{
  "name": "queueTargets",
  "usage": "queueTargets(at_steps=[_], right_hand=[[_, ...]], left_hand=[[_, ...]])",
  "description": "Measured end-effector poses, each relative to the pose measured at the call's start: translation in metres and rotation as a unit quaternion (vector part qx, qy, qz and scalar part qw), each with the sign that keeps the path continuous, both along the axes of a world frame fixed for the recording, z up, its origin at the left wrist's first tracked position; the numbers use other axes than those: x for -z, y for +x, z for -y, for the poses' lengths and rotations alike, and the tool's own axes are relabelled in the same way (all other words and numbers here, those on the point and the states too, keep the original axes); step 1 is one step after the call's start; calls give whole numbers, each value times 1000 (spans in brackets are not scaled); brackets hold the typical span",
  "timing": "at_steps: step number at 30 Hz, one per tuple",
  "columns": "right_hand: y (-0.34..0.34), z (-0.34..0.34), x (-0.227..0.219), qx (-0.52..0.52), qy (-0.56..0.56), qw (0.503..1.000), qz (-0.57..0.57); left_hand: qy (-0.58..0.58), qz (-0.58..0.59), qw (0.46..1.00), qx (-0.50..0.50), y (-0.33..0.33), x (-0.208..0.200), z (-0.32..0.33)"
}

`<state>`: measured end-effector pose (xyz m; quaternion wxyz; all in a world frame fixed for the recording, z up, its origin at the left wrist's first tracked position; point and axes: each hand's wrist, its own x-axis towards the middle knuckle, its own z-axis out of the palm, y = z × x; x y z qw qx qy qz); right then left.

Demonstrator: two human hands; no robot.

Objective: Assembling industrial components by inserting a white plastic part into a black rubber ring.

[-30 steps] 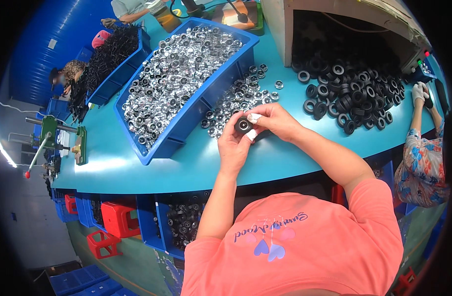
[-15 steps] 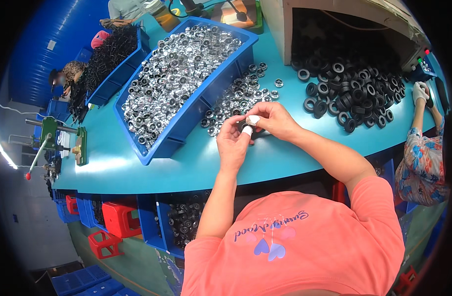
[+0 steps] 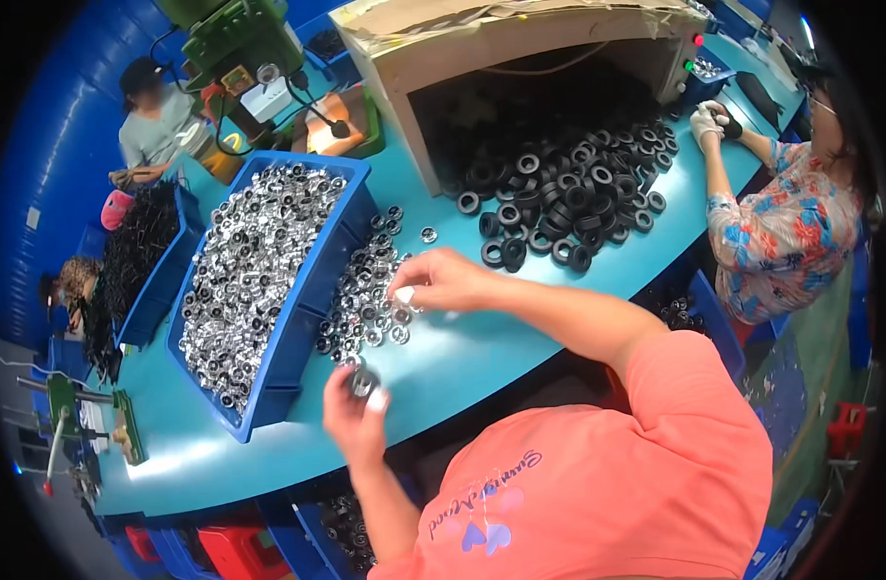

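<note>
My left hand [image 3: 356, 420] grips a small wheel [image 3: 363, 383], a black tyre around a shiny hub, between thumb and fingers near the front of the table. White coverings wrap both my thumb tips. Farther up and to the right, my right hand [image 3: 448, 280] is over the loose pile of chrome-coloured wheel hubs [image 3: 373, 336]. Its thumb and fingers are drawn together, slightly blurred. One hub [image 3: 401, 314] is right under the thumb tip; whether it is held cannot be made out.
A blue bin [image 3: 293, 358] heaped with shiny hubs stands left of my hands. Black tyres [image 3: 578, 198] spill from an open-fronted box [image 3: 390, 106]. Another blue bin [image 3: 139, 304] holds thin black parts. A green hand press [image 3: 66, 406] is far left. A gloved co-worker [image 3: 781, 203] sits right.
My hands, together before, are now apart. The left has moved toward me with the wheel; the right has gone to the hub pile. The view has swung to the right.
</note>
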<state>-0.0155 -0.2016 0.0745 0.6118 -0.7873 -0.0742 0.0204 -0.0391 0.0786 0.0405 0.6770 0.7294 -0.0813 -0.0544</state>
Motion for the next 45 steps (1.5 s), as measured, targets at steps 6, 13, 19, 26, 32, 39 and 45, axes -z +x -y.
queueTargets(at_steps=[6,13,19,26,32,39,45], right_hand=[[10,98,-48,130,-332,921,154],[60,154,-14,175,-559,810,12],[125,197,36,311,-640,702,32],[134,265,-3,358,-592,715,-100],[159,257,17,365,-541,757,31],[224,319,38,565,-575,583,105],[238,353,52,610,-547,562,115]], left_hand=[[224,-24,967,-116,-43,-11,-86],[342,22,936,-78,-48,-32,-89],[332,196,912,138,-20,-52,-16],[247,325,860,306,14,-34,75],[203,398,834,323,25,17,103],[204,372,847,321,34,25,102],[204,334,842,371,42,3,110]])
